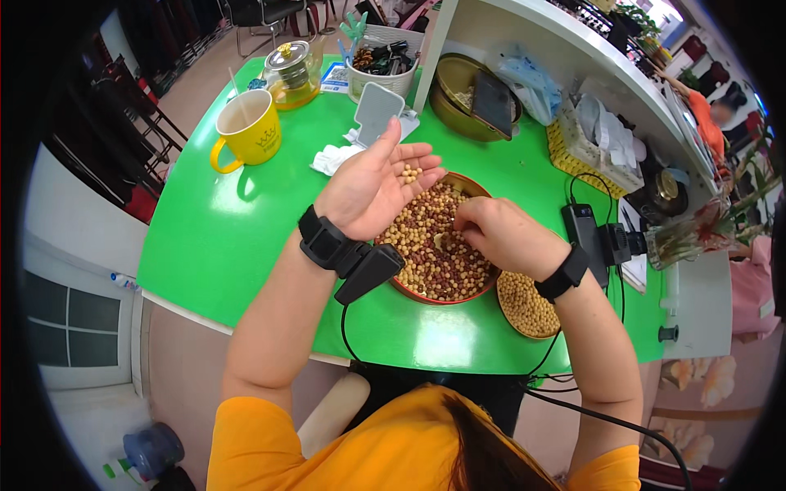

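Open left hand (375,184) is holding yellow beans (409,174), while the right hand (506,233) is bending its fingers (470,219) over a bowl (442,302) of mixed beans (434,266), its grip hidden.

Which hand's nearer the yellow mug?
Left. The left hand is palm up, to the right of the yellow mug and apart from it; the right hand is farther right, over the red-rimmed bowl of mixed beans.

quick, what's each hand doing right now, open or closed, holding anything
Left hand: open, palm up, holding several pale beans.
Right hand: curled, at the red-rimmed bowl; grip hidden, cannot tell.
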Motion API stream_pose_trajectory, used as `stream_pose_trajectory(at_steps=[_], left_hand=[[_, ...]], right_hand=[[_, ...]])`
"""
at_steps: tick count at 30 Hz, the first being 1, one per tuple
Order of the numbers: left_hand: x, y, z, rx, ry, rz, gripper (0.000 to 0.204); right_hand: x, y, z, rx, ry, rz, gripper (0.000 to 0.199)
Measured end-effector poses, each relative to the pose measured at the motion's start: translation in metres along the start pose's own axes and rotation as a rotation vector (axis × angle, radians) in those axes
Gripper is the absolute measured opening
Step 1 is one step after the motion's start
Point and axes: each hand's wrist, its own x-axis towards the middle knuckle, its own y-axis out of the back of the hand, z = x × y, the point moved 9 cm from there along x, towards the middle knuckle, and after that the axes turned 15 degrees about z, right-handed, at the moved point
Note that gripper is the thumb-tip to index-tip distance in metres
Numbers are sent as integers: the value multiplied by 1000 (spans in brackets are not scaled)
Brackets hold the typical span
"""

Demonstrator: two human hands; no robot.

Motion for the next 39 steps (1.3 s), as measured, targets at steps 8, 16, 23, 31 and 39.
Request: stream_pose_trajectory(at_steps=[8,16,23,31,39], left_hand=[[2,-4,-5,-59,3,-47,45],[-1,-6,-4,14,-24,-35,55],[-1,-9,-17,-11,56,-49,45],[5,-3,-21,35,20,-35,53],[5,-4,-19,-5,32,-54,46]], right_hand=[[6,-15,2,-14,41,3,9],[2,-17,-1,-103,83,30,7],[-6,-19,2,-174,50,35,4],[-7,-19,3,-136,41,-5,5],[-8,-17,2,-85,28,-84,6]])
